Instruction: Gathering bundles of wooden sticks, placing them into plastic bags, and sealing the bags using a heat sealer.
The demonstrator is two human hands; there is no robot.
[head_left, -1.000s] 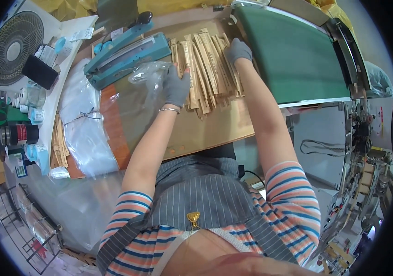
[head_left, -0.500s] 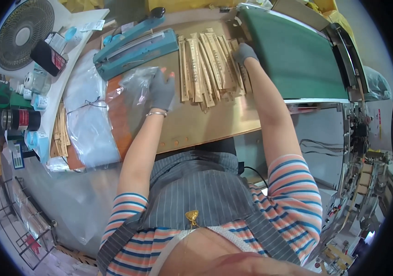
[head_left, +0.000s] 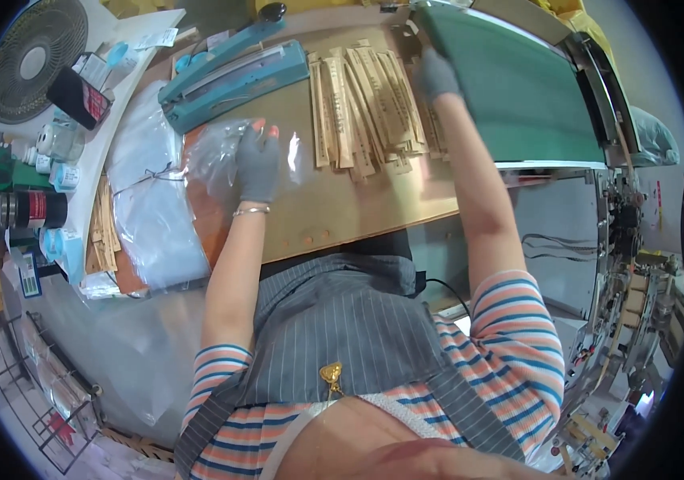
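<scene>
Grey fingerless gloves cover both my hands. My left hand [head_left: 258, 166] is closed on a crumpled clear plastic bag [head_left: 218, 152], its fingertips pointing away from me. Right of it lies a loose row of slim paper-wrapped sticks [head_left: 366, 108], side by side on the tan tabletop [head_left: 342, 208]. At that row's right end, beside the green belt, reaches my right hand [head_left: 440, 74]. Motion smears its fingers, so I cannot tell whether it grips a stick.
A blue bag sealer [head_left: 234, 88] stands at the back left. Nearer lies a tied stack of clear bags [head_left: 150, 200]. The green conveyor belt [head_left: 510, 96] borders the table's right. A fan [head_left: 36, 60], phone [head_left: 80, 98] and small jars crowd the left shelf.
My left hand has moved left, drawing the clear bag with it. My right hand has shifted slightly right and away from me, toward the green belt's edge.
</scene>
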